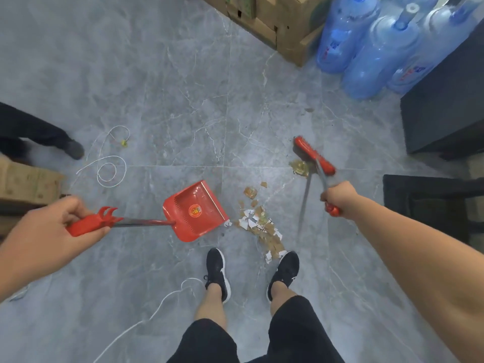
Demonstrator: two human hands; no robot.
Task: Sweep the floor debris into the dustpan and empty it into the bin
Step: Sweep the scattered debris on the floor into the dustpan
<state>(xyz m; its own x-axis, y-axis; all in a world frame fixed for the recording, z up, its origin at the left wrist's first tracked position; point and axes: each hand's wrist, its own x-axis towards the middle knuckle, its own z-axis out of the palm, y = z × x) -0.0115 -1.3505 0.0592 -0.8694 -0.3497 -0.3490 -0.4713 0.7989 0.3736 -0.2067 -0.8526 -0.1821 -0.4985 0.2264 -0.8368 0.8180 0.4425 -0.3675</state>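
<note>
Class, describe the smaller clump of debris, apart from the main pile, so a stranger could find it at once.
From the blue water bottles at top right, come down the grey floor to the red broom head. The small clump lies against its bristles. Unlike the main pile, which spreads from the dustpan towards the shoes, it sits alone.

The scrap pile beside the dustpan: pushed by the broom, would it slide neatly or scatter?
Probably scatters: the scrap pile is loose, thin, torn pieces, already spread out. They look light, so the broom should shift them easily.
</note>
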